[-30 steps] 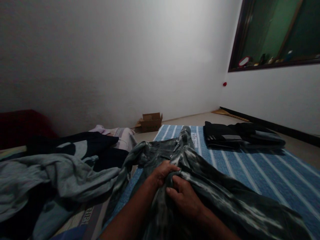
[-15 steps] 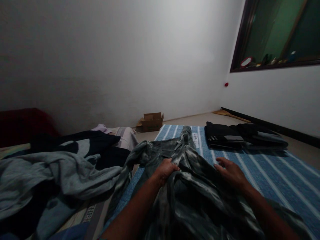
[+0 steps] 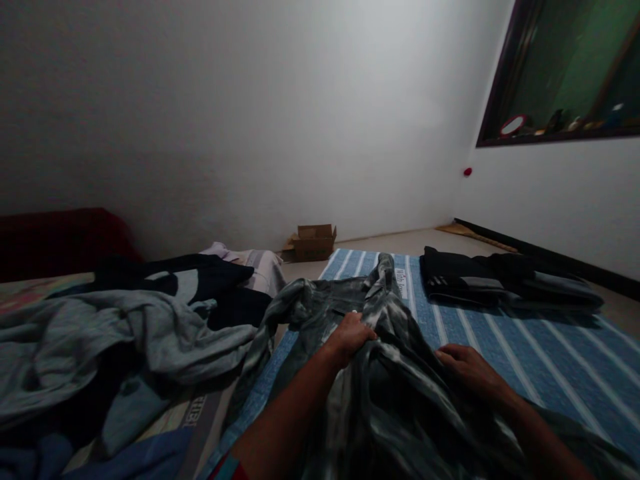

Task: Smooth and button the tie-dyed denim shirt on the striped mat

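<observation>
gripping a fold of the tie-dye shirt (image 3: 380,373) mid-frame with the left hand (image 3: 353,335), right hand (image 3: 467,368) resting flat and open on it.

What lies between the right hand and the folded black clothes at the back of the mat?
In the head view, only bare blue striped mat separates the right hand from the folded black clothes.

A shirt (image 3: 380,347) is spread on a mat (image 3: 525,347) on the floor, with the left hand (image 3: 353,335) and right hand (image 3: 467,367) laid on it. Folded clothes (image 3: 505,283) lie behind to the right, a heap of clothes (image 3: 125,333) to the left, and a cardboard box (image 3: 313,241) by the back wall.
</observation>
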A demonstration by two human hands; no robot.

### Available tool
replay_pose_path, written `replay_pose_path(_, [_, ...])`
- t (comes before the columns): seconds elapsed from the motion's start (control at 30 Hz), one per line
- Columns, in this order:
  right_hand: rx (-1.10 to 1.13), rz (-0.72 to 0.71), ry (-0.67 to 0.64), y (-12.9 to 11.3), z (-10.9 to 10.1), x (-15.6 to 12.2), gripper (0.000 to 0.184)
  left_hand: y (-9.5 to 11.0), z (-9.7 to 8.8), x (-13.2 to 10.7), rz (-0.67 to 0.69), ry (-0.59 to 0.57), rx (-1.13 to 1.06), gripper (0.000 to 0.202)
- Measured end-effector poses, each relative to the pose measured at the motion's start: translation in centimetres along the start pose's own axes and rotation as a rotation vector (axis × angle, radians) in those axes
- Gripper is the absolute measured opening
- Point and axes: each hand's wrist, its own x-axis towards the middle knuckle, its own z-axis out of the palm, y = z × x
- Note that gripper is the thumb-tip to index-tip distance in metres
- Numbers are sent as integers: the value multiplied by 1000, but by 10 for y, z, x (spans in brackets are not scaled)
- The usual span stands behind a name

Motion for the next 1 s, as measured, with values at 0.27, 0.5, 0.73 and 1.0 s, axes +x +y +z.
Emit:
replay_pose_path(0.27, [33, 5, -14, -3, 3, -2, 51, -10, -6, -2, -20, -19, -134, 24])
replay_pose_path(0.5, [59, 0, 7, -6, 6, 1, 49, -10, -7, -2, -21, -20, -148, 19])
replay_pose_path(0.73, [62, -11, 10, -9, 6, 3, 49, -19, -10, 0, -21, -34, -147, 22])
replay_pose_path(1.0, [212, 44, 214, -32, -3, 16, 58, 9, 4, -9, 25, -14, -10, 16])
